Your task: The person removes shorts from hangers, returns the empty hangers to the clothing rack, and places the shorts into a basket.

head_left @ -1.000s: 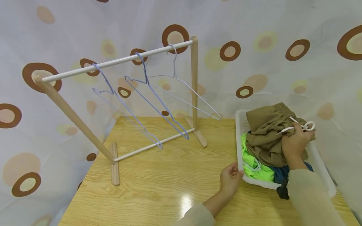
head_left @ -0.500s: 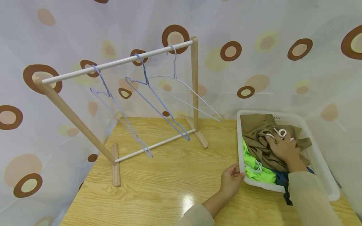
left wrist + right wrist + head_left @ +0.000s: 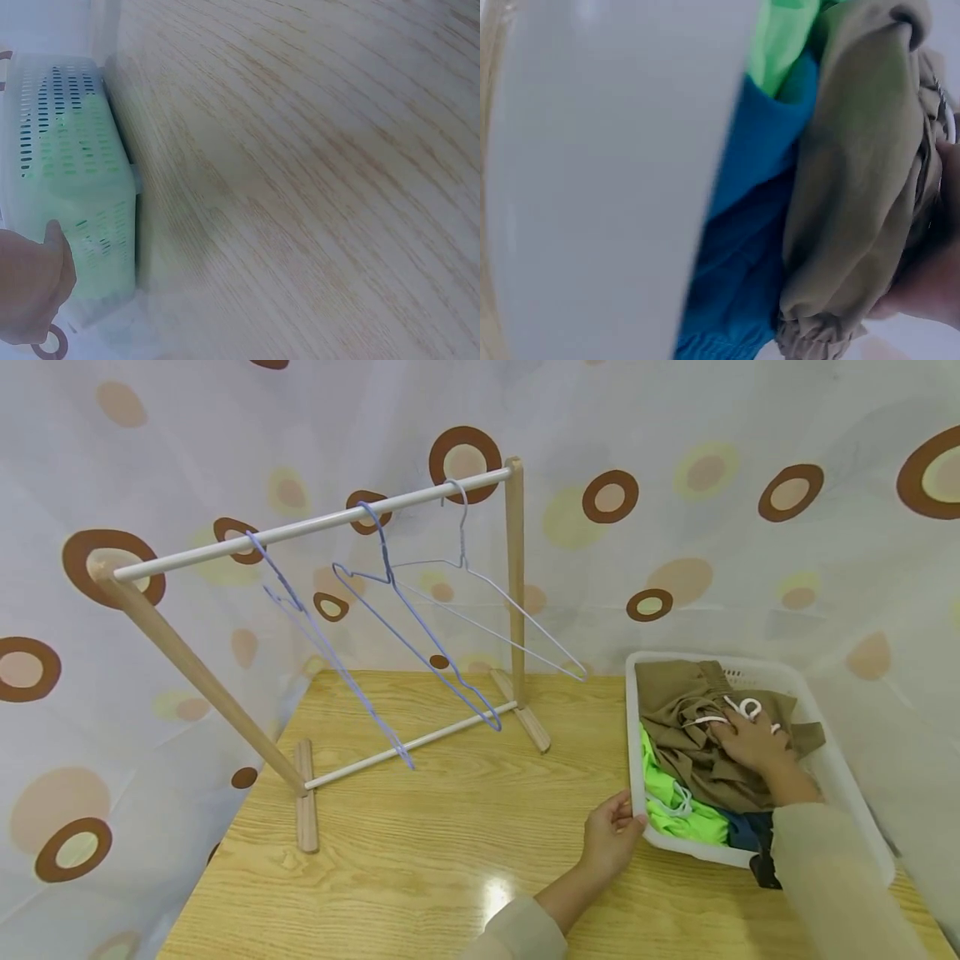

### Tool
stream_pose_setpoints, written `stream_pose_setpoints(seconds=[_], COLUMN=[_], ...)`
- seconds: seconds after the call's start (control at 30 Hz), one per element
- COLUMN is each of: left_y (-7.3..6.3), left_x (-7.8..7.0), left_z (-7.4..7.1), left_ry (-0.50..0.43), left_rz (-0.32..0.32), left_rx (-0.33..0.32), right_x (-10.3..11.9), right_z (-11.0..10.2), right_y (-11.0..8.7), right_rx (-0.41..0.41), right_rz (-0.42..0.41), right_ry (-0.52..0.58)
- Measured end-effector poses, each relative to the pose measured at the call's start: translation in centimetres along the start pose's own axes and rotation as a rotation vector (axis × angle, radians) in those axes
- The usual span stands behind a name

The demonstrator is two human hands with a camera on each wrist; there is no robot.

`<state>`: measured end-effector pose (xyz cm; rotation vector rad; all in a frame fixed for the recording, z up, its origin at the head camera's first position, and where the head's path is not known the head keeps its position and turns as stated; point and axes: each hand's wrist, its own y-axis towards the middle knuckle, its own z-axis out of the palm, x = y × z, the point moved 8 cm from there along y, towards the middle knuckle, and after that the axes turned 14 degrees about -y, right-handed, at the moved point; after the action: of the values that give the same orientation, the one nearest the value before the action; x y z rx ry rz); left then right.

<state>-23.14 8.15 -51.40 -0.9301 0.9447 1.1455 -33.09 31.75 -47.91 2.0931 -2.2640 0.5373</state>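
Observation:
Brown drawstring trousers (image 3: 693, 693) lie bunched in a white plastic basket (image 3: 840, 777) on the right of the head view. My right hand (image 3: 753, 743) rests on them from above beside the white cord, its fingertips partly lost in the folds. At the basket's near left corner, my left hand (image 3: 611, 839) holds the rim with thumb and fingers. The left wrist view has the thumb of my left hand (image 3: 37, 277) against the slotted basket wall (image 3: 82, 187). Beside the trousers are a neon green garment (image 3: 682, 814) and a blue one (image 3: 742, 210).
On the left of the wooden table (image 3: 450, 827) stands a rack with a white rail (image 3: 315, 527) and wooden posts (image 3: 516, 577). From it hang a lilac hanger (image 3: 322, 647), a blue hanger (image 3: 427, 643) and a pale hanger (image 3: 525, 614). A patterned cloth (image 3: 697, 527) backs the table.
My right hand has lowered the brown trousers deeper into the basket and moved left with them. The leftmost hanger swings on the rail. My left hand stays at the basket's corner.

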Motion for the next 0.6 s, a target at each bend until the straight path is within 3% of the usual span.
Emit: stream_pose_setpoints(seconds=[0.2, 0.37, 0.47, 0.6], left_y=[0.1, 0.2, 0.2, 0.1], left_x=[0.0, 0.0, 0.1, 0.2], left_z=[0.0, 0.0, 0.1, 0.1], left_ry=[0.013, 0.033, 0.037, 0.051], left_rz=[0.011, 0.011, 0.013, 0.015], left_rx=[-0.012, -0.017, -0.020, -0.022], right_x=[0.8, 1.5, 1.7, 2.8], right_z=[-2.9, -5.8, -7.8, -10.4], right_y=[-1.2, -2.7, -4.5, -7.9], right_rx=[-0.101, -0.239, -0.407, -0.769], right_rz=[0.084, 0.222, 0.311, 0.303], right_ry=[0.050, 0.160, 0.315, 0.602])
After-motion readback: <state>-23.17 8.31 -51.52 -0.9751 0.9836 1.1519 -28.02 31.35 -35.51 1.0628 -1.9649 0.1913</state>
